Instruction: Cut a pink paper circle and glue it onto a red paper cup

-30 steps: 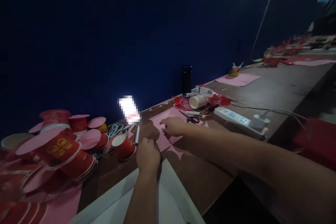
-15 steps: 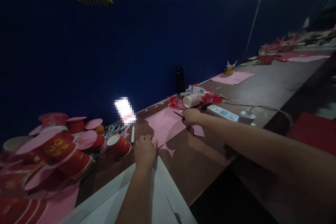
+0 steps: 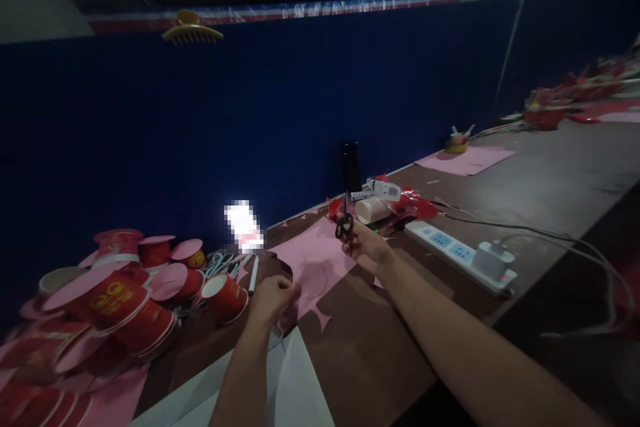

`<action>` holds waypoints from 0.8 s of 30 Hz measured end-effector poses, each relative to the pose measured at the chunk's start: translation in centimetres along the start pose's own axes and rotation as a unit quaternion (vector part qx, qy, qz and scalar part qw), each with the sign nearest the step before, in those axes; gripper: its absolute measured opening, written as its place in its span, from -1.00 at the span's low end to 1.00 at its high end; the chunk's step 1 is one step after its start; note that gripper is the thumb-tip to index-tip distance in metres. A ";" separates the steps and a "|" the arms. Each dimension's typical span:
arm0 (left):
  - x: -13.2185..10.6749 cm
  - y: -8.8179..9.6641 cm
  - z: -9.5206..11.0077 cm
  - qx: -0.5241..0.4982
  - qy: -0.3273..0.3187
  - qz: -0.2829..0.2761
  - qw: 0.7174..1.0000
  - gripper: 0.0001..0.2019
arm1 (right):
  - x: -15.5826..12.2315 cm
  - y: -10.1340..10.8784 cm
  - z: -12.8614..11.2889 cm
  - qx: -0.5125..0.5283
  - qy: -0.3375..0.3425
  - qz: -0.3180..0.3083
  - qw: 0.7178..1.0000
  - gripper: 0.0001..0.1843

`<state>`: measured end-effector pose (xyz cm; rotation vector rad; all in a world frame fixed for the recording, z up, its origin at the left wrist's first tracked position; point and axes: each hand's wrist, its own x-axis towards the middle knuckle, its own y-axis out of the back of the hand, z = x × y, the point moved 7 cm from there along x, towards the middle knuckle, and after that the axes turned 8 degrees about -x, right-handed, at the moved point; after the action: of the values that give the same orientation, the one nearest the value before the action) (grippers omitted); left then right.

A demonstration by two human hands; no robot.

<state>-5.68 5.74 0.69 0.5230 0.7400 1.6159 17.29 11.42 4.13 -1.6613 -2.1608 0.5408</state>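
My right hand (image 3: 369,250) is closed around the dark handles of a pair of scissors (image 3: 344,225), raised with its blades pointing up. My left hand (image 3: 275,299), its fingers curled together, is at the near left edge of a pink paper sheet (image 3: 327,250); what its fingers hold, if anything, is hidden. A faint circle shows on the sheet. A pointed pink scrap (image 3: 323,317) sticks out at its near side. Left of my left hand are a red paper cup (image 3: 226,299) and a white pen (image 3: 253,275).
Several red cups with pink paper discs (image 3: 120,300) crowd the left. A bright, pixelated screen (image 3: 244,225) stands behind. A black bottle (image 3: 351,165), stacked pale cups (image 3: 373,211) and a white power strip (image 3: 450,255) with cables lie beyond my right hand. A white board (image 3: 295,380) is nearest me.
My right hand has lifted the scissors and turned them from pointing left to pointing up. My left hand's fingers have curled in. The view has shifted, too.
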 end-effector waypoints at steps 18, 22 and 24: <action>-4.7 3.5 4.3 -0.521 -0.097 0.107 0.841 -0.49 | -2.4 -2.3 0.3 -0.015 -0.015 -0.047 0.999 -0.62; -5.0 3.2 4.4 -0.524 -0.109 0.164 0.829 -0.50 | -2.2 -2.2 1.5 -0.071 -0.034 -0.021 0.997 -0.64; -5.0 2.9 3.9 -0.525 -0.091 0.181 0.826 -0.50 | -2.7 -2.8 2.4 -0.072 -0.073 -0.032 0.994 -0.62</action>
<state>-4.06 1.31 5.80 -0.0180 -0.4756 1.9973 14.37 7.99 3.33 -1.6649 -2.4010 0.5143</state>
